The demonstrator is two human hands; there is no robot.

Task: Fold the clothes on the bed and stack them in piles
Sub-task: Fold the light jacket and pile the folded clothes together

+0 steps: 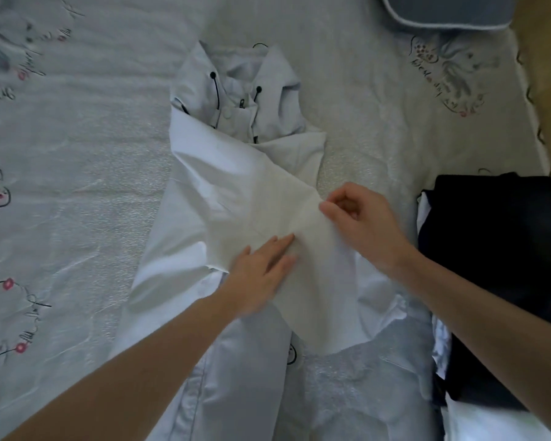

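Left hand (261, 272), fingers flat, pins the sleeve (287, 218) on the jacket (204, 173) so the right hand (360, 224) can pinch and fold it; dark pile (497, 249) waits right.

Jacket (223, 173): pale blue-grey with a slight sheen; black drawcords (216, 90) with black round toggles at the hood.
Sleeve (287, 224): whiter, faintly cream where light falls on it.
Bedspread (77, 160): off-white, textured, printed with black line drawings, black script and small pink-red dots.
Pile (503, 237): black on top, white beneath.
Pillow (449, 11): grey-blue, white piping.
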